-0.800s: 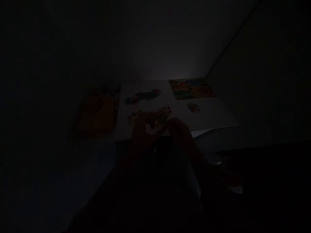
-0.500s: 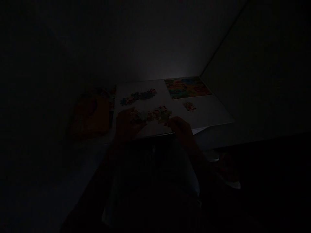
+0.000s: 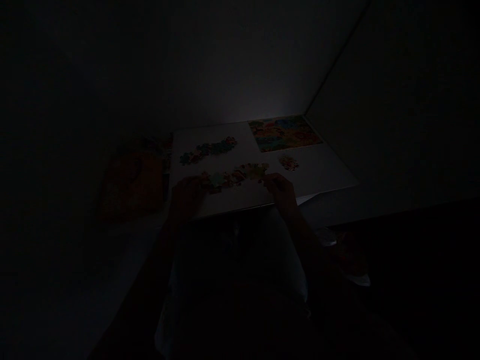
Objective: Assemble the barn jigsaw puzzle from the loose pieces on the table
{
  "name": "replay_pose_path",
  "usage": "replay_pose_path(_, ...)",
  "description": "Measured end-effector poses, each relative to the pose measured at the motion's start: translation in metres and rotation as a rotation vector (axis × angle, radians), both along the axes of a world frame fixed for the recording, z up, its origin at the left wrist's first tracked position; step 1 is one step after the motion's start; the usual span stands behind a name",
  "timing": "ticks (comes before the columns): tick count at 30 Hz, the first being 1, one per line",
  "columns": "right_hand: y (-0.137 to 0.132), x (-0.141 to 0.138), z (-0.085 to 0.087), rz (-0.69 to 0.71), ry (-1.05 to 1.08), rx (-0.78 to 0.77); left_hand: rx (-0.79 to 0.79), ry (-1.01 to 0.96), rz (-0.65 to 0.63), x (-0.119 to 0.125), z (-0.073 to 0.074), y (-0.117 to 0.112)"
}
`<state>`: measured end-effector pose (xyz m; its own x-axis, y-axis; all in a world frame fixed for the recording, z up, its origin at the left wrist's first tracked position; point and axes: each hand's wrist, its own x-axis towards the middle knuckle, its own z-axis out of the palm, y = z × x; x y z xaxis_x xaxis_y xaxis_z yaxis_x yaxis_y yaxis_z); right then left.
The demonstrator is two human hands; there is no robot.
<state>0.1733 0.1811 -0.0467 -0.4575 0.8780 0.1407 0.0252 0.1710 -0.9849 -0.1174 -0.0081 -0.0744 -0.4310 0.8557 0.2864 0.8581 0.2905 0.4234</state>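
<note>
Dim room, close to dark, pale walls meeting in a corner just beyond a white board, with most detail lost in shadow. At the board's far right corner, a colourful printed picture sheet, too murky to make out clearly. Near the front edge, a chain of joined jigsaw pieces, with the left hand at its left end and the right hand at its right end, both partly closed, fingers bent downward; any grip on a piece impossible to tell in this light. Farther back, a second chain of pieces; near the right, a small cluster of pieces. Just off the board's left edge, an orange package, partly lost in shadow — any print unreadable.
</note>
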Motion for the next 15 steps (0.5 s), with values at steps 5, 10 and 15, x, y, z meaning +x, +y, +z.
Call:
replay_pose_path(5, 0.015, 0.003, -0.016, -0.053, -0.06, 0.041, 0.044, -0.056, -0.04, -0.004, -0.001, 0.003)
replay_pose_path(10, 0.018, 0.006, -0.025, -0.05, -0.084, 0.043, 0.193, 0.025, 0.045, 0.004, 0.006, -0.008)
replay_pose_path(15, 0.028, 0.007, -0.033, -0.066, -0.071, 0.057, 0.407, 0.183, 0.32, 0.065, -0.026, -0.111)
